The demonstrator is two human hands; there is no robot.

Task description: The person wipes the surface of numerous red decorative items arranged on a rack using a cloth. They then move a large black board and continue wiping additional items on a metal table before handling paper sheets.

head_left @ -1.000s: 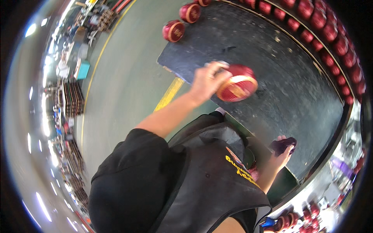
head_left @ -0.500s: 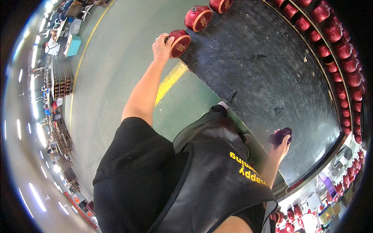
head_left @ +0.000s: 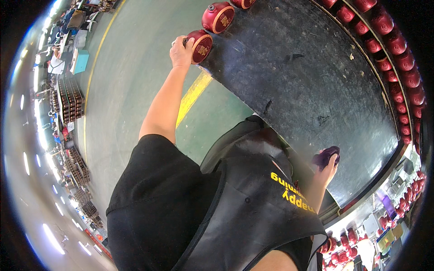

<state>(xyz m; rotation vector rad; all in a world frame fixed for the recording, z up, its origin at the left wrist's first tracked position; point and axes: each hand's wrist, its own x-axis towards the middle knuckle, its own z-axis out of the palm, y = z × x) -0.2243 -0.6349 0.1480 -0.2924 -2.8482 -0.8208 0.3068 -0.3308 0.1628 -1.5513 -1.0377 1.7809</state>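
At the far left corner of the black tabletop, my left hand is closed round the dark neck of a round red jar. The jar's flat face, edged in tan with a gold mark, is turned to the right. Just beyond it sits a second red jar, its dark neck showing. A third jar is cut off by the upper edge of the view. Over the near right part of the table, my right hand grips a bunched dark purple cloth.
Along the table's right side run curved rows of red jars behind a rail. A yellow line marks the green floor at the left. Stacked racks and a turquoise box stand farther off to the left.
The whole view has shifted slightly, with the jars a little farther left and up in the picture. Both hands keep their holds on the jar and the cloth.
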